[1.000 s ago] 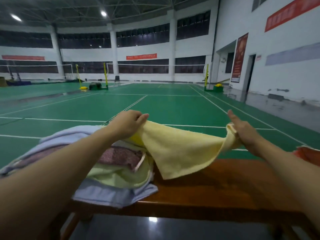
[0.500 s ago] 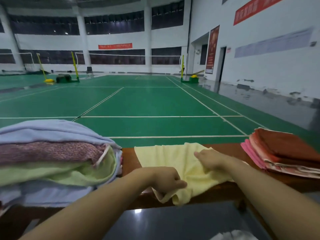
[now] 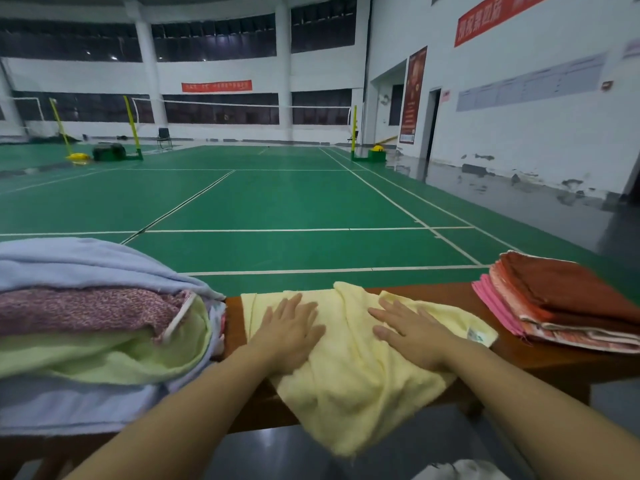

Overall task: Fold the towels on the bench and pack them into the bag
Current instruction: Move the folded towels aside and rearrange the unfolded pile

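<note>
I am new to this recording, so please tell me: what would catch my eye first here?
First, the pale yellow terry towel spread across the brown wooden bench, pressed flat by the left hand and right hand. A heap of unfolded towels lies left, a folded red-and-pink stack right.

What we saw on the bench

The brown wooden bench (image 3: 540, 367) carried a heaped pile of towels (image 3: 86, 327), a spread yellow towel (image 3: 349, 368), and a folded red-pink stack (image 3: 568, 303).
</note>
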Demonstrator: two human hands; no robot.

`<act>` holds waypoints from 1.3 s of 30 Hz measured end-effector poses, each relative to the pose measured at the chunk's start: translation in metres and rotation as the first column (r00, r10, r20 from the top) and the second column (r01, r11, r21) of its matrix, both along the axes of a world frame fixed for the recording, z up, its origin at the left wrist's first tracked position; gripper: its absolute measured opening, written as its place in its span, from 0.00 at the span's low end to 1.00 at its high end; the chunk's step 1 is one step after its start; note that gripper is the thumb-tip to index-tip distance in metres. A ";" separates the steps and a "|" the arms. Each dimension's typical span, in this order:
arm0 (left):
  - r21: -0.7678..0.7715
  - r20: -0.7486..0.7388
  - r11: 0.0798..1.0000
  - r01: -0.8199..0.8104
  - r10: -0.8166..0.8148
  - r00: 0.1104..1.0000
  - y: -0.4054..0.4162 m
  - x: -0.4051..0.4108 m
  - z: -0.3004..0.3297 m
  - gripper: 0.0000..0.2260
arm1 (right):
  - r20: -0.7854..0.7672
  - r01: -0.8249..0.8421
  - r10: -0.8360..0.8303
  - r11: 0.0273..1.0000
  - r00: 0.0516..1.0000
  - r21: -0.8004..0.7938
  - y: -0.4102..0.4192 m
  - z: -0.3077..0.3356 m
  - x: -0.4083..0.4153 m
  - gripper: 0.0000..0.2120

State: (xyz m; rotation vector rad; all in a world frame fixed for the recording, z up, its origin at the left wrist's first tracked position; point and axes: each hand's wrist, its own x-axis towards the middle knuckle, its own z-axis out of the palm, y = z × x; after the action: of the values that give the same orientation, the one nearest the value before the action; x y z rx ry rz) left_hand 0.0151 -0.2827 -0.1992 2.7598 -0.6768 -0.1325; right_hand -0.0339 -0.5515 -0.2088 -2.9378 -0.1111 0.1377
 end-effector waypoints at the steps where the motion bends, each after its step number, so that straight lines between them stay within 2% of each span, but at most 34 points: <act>1: 0.107 -0.033 0.994 -0.032 0.035 0.999 0.005 -0.001 -0.005 0.27 | -0.004 0.006 -0.005 1.000 1.000 0.006 -0.003 -0.001 0.001 0.31; 5: 0.298 -0.163 0.942 -0.153 0.208 0.964 0.006 -0.026 0.001 0.33 | -0.002 0.053 -0.053 0.998 0.999 0.033 -0.026 0.005 0.003 0.32; 7: 0.428 -0.023 0.888 -0.172 0.201 0.979 0.001 -0.048 0.012 0.35 | 0.028 0.101 -0.099 0.992 0.995 -0.080 -0.039 0.014 0.005 0.28; 9: 0.483 0.200 0.856 -0.183 0.096 0.975 -0.007 -0.060 0.029 0.30 | 0.108 0.193 -0.172 0.953 0.979 -0.232 -0.042 0.023 0.010 0.24; 11: 0.404 0.365 0.901 -0.159 0.000 0.931 -0.017 -0.049 0.044 0.23 | 0.224 0.355 -0.303 0.901 0.926 -0.251 -0.028 0.032 0.015 0.20; 13: 0.222 0.436 0.973 -0.063 -0.041 0.899 -0.021 -0.024 0.045 0.17 | 0.248 0.480 -0.439 0.866 0.864 -0.141 -0.005 0.036 0.019 0.19; 15: 0.109 0.336 0.991 0.072 -0.105 0.936 -0.014 0.001 0.031 0.17 | 0.105 0.513 -0.509 0.858 0.855 -0.021 0.017 0.031 0.017 0.25; 16: 0.090 0.248 0.991 0.102 -0.122 0.961 -0.008 0.008 0.020 0.19 | 0.028 0.517 -0.516 0.856 0.856 -0.021 0.025 0.026 0.014 0.28; 17: 0.092 0.164 0.991 0.095 -0.110 0.980 -0.002 0.014 0.009 0.22 | -0.024 0.522 -0.523 0.852 0.852 -0.045 0.030 0.021 0.010 0.30; 19: 0.125 0.095 0.992 0.031 -0.043 0.995 0.004 0.022 -0.008 0.25 | -0.063 0.521 -0.527 0.849 0.848 -0.084 0.031 0.011 0.006 0.32; 22: 0.126 0.079 0.989 -0.075 0.066 0.995 -0.007 0.013 -0.014 0.27 | -0.054 0.481 -0.484 0.875 0.873 -0.051 0.023 0.004 0.021 0.31; 27: 0.080 0.032 0.945 -0.316 0.314 0.949 -0.047 -0.035 -0.013 0.31 | -0.021 0.248 -0.250 0.967 0.968 -0.063 0.003 0.007 0.047 0.27; 32: 0.137 -0.061 0.920 -0.366 0.377 0.924 -0.073 -0.054 -0.012 0.32 | 0.056 0.013 -0.012 1.000 0.998 -0.016 -0.014 0.006 0.041 0.28; 35: 0.136 -0.082 0.917 -0.376 0.389 0.918 -0.072 -0.045 -0.010 0.32 | 0.116 0.005 -0.010 0.999 0.993 0.045 -0.016 0.005 0.034 0.29; 39: 0.105 -0.072 0.911 -0.398 0.406 0.911 -0.065 -0.036 -0.011 0.32 | 0.129 0.121 -0.135 0.986 0.982 0.112 -0.031 0.003 0.017 0.29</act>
State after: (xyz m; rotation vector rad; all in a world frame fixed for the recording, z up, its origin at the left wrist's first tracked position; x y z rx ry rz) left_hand -0.0208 -0.3477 -0.2100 2.8882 -0.0680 -0.2019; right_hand -0.0171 -0.5821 -0.2056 -2.8373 0.0501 -0.0851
